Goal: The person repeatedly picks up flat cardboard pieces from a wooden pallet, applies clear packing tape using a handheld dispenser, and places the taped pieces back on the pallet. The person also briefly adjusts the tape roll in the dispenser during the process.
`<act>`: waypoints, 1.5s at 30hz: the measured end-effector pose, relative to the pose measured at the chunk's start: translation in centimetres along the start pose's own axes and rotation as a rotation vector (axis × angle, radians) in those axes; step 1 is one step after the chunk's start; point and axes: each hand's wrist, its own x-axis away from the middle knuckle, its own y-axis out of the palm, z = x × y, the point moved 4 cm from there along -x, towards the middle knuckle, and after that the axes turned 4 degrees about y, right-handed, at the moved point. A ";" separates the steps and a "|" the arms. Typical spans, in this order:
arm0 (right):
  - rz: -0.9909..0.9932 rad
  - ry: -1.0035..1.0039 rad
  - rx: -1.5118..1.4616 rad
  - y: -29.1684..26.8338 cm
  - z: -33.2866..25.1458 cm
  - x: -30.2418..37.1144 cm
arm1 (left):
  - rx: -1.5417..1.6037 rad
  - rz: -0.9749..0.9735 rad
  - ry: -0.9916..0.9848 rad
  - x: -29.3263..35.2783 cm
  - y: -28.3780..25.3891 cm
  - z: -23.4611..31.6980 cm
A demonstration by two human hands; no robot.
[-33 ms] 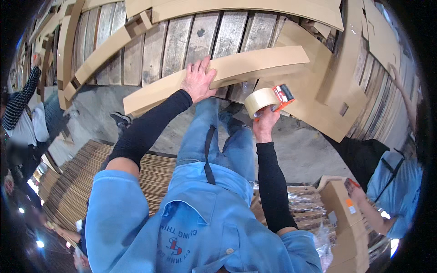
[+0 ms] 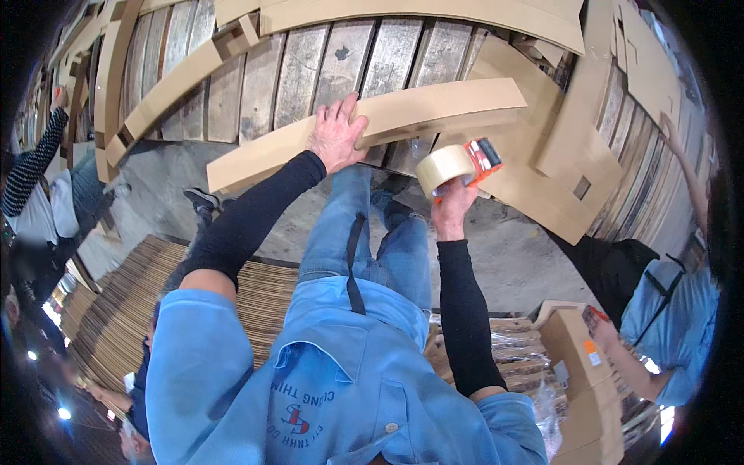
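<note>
While the right hand (image 2: 457,211) holds tape (image 2: 443,169), cardboard sheets (image 2: 515,159) overlie planks (image 2: 298,77).

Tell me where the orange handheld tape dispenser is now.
In the head view, the orange handheld tape dispenser is right of centre, held in the person's bare right hand, just below the right part of the long, narrow tan cardboard piece.

The carton (image 2: 442,101) under the left hand (image 2: 337,138) is plain tan; in the right hand (image 2: 453,208), pale yellow tape (image 2: 444,172) sits in an orange-red dispenser (image 2: 473,156) with a black roller (image 2: 488,153). Beyond the left hand the planks (image 2: 301,70) are weathered grey-brown, dark stripes between them. Nearer than both hands are black sleeves (image 2: 260,209), faded blue jeans (image 2: 333,232) and a light blue shirt (image 2: 201,333) with a red-and-blue emblem (image 2: 295,419).
</note>
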 end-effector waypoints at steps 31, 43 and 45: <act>-0.496 -0.621 1.068 12.4 -6.6 2.5 | 0.022 0.258 -0.030 1.3 2.9 -1.4; -0.592 -0.977 1.667 19.7 -1.2 3.2 | 0.059 0.291 -0.136 1.1 3.3 -2.9; -0.612 -0.963 1.717 20.0 -1.2 3.1 | 0.026 0.290 -0.163 0.6 2.9 -3.2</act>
